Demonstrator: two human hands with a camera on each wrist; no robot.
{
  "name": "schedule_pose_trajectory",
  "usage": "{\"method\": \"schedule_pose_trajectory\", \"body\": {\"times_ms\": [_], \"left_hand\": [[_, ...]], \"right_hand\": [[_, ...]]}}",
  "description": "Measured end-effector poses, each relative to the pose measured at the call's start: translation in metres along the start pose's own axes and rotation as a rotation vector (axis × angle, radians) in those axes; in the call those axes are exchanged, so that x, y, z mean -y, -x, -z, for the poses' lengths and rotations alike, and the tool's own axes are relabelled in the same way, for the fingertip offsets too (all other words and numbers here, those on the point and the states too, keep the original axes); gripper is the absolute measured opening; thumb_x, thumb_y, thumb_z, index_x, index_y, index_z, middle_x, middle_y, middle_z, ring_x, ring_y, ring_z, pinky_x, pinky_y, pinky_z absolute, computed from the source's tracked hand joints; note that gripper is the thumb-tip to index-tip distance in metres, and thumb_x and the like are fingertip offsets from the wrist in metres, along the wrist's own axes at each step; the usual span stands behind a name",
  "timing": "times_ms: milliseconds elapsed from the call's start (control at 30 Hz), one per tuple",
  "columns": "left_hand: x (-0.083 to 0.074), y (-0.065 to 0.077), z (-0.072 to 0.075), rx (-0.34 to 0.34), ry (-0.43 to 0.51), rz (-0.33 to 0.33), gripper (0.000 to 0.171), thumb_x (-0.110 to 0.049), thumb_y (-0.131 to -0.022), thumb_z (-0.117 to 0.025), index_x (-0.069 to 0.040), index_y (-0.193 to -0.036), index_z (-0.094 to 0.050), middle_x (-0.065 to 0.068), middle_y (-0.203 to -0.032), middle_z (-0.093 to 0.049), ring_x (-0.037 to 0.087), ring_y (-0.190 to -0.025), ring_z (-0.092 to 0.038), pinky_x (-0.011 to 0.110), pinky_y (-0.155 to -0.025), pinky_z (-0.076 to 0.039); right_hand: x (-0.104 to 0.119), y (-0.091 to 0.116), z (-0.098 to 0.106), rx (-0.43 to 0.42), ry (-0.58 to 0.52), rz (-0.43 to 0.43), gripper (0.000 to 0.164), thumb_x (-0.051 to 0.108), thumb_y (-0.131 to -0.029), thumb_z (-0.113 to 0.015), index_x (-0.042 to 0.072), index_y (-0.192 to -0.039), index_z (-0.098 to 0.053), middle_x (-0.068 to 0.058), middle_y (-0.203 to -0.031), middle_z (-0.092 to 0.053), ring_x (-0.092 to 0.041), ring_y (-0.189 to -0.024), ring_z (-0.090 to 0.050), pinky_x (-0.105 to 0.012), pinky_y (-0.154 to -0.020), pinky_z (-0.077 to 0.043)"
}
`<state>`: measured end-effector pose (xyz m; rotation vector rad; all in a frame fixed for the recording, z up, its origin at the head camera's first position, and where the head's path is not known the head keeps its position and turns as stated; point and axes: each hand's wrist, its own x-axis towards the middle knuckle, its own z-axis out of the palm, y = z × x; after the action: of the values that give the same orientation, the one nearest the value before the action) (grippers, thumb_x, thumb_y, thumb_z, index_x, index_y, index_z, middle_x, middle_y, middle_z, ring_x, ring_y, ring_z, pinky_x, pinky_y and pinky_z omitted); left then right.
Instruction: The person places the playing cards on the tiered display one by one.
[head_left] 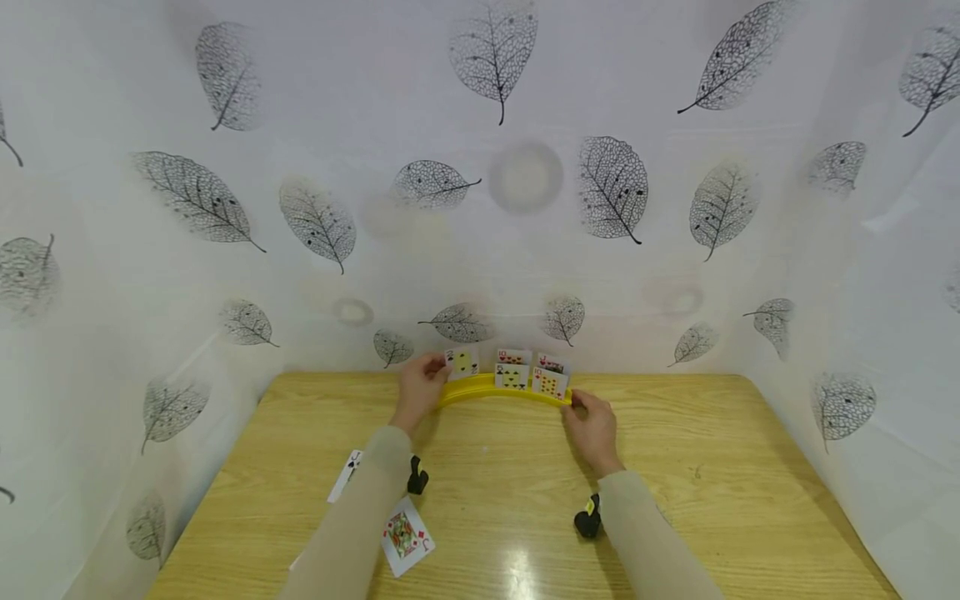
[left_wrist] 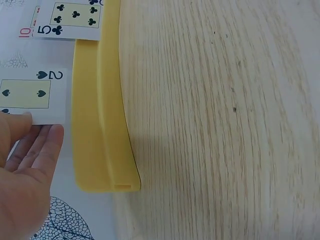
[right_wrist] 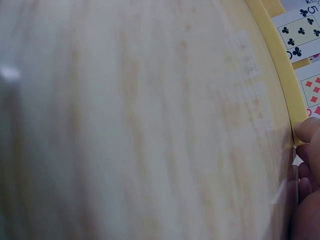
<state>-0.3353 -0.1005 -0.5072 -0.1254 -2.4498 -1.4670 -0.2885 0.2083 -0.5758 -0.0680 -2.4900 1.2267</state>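
Observation:
My left hand [head_left: 420, 392] pinches a two of spades [head_left: 462, 364] by its edge, thumb on the face and fingers behind. In the left wrist view the card is held beside the back edge of a curved yellow card holder [left_wrist: 87, 140], near its left end. My right hand [head_left: 592, 425] grips the holder's right end between thumb and fingers; part of that hand lies outside the right wrist view. Upright in the holder stand a five of clubs [head_left: 512, 377] and a ten of diamonds [head_left: 550, 384] in front, with a red ten [head_left: 513, 357] and a red jack [head_left: 553, 364] behind.
On the wooden table [head_left: 495, 475], a black-suited jack [head_left: 345, 477] and a jack of diamonds [head_left: 405, 537] lie face up near the left forearm, which covers part of them. A leaf-patterned white sheet [head_left: 420, 275] rises right behind the holder.

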Motion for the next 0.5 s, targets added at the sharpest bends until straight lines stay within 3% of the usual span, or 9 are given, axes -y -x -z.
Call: {"method": "schedule_pose_trajectory", "body": {"times_ms": [500], "left_hand": [[-0.0012, -0.0021, -0.0107, 0.036, 0.023, 0.022, 0.013, -0.004, -0.1, -0.07, 0.005, -0.109, -0.073, 0.023, -0.106, -0.076, 0.035, -0.098, -0.072, 0.046, -0.088, -0.064]], "right_hand": [[0.0023, 0.0008, 0.001, 0.011, -0.006, -0.031, 0.038, 0.008, -0.095, -0.075, -0.008, -0.13, -0.069, -0.026, -0.121, -0.074, -0.044, -0.119, -0.062, -0.059, -0.108, -0.047]]}}
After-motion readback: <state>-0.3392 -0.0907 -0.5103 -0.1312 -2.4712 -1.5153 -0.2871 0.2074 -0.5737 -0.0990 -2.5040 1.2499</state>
